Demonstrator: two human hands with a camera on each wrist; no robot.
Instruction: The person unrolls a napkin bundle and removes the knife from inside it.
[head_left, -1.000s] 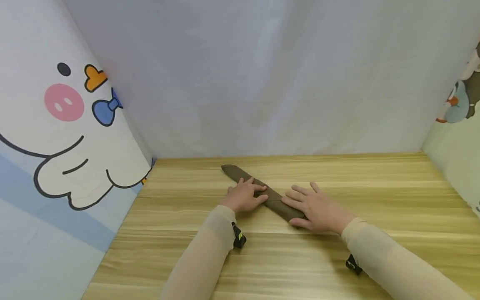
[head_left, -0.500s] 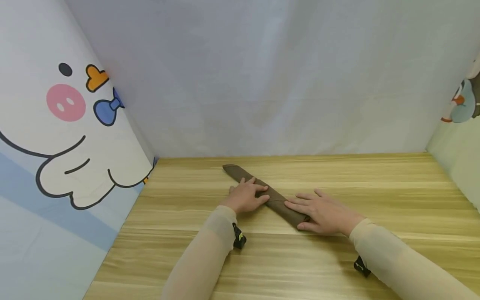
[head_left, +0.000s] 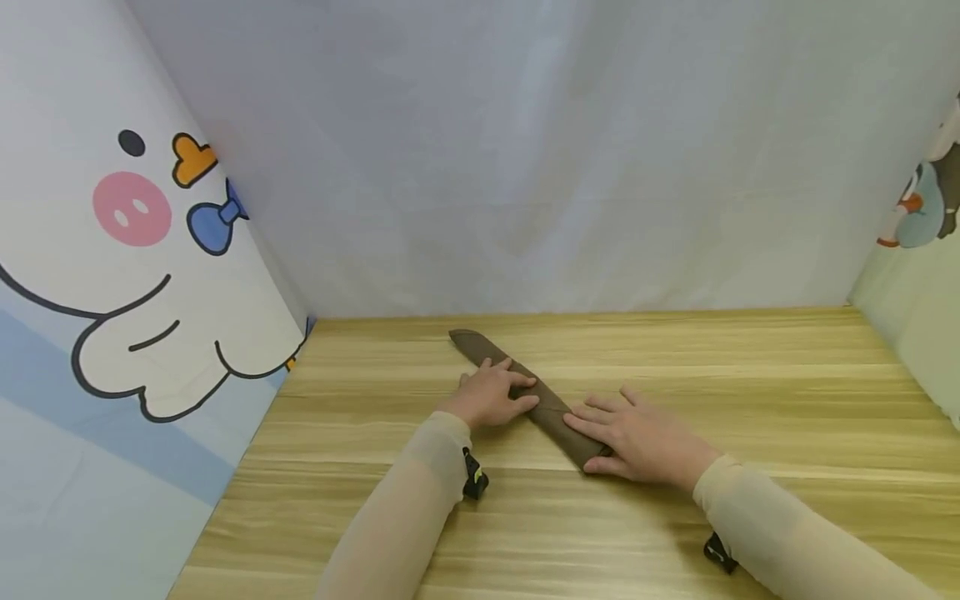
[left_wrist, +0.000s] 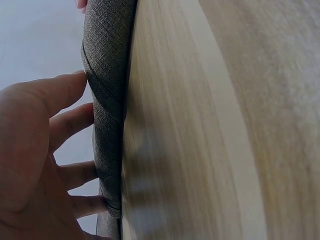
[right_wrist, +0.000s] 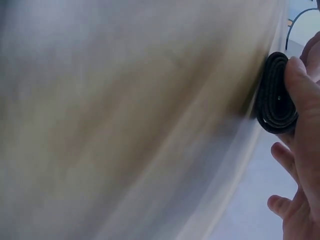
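A dark grey-brown cloth roll [head_left: 564, 429] lies diagonally on the table, its far end pointing up and left. The left hand [head_left: 495, 393] rests across its middle, fingers spread over the top. In the left wrist view the thumb and fingertips touch the side of the woven roll [left_wrist: 106, 65], with diagonal edges of the wrap showing. At the near end the right hand [head_left: 641, 437] lies with extended fingers over the cloth and its thumb at the end. The right wrist view shows that end's flattened spiral of layers [right_wrist: 276, 95], the thumb against it.
The wood-grain table [head_left: 360, 450] spreads around the roll and meets a pale cloth backdrop [head_left: 555, 167] at its far edge. A cartoon-printed sheet [head_left: 247, 317] borders the left side, another printed sheet [head_left: 918, 317] the right. Black wrist cameras sit under both sleeves.
The right hand shifted rightward off the roll's end, then came back left and nearer the person. The roll's near end has swung slightly toward the person. The left hand has stayed almost still.
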